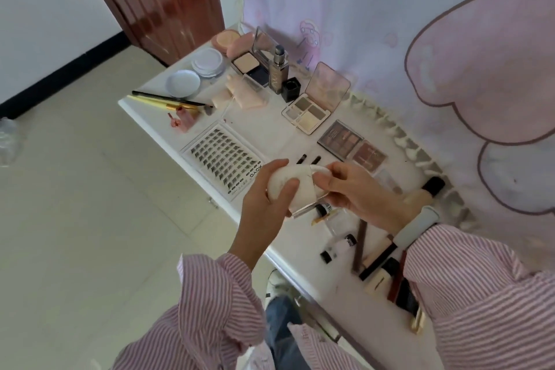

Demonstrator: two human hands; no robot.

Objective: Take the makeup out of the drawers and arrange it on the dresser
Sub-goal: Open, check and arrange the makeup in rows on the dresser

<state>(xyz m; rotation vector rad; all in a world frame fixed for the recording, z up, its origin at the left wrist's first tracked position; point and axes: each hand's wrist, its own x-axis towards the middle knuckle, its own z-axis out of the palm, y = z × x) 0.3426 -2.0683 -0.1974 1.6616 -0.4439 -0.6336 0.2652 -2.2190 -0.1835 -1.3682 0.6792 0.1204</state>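
Nearest, striped pink sleeves (pixel 210 303). Above the front edge of the white dresser (pixel 168 129), a white compact (pixel 295 188), half open, gripped from both sides: left hand (pixel 267 204) with thumb and fingers curled round the domed lid, right hand (pixel 354 192) with fingers wrapped round the other half. Just beyond, flat on the top, a lash tray (pixel 223 159); farther back, an open eyeshadow palette (pixel 312 111), brushes (pixel 171 100), round jars (pixel 207 61).

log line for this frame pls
phase: arranging | left hand: grips white compact | right hand: pinches its lid edge | compact: held above dresser | lash tray: on dresser
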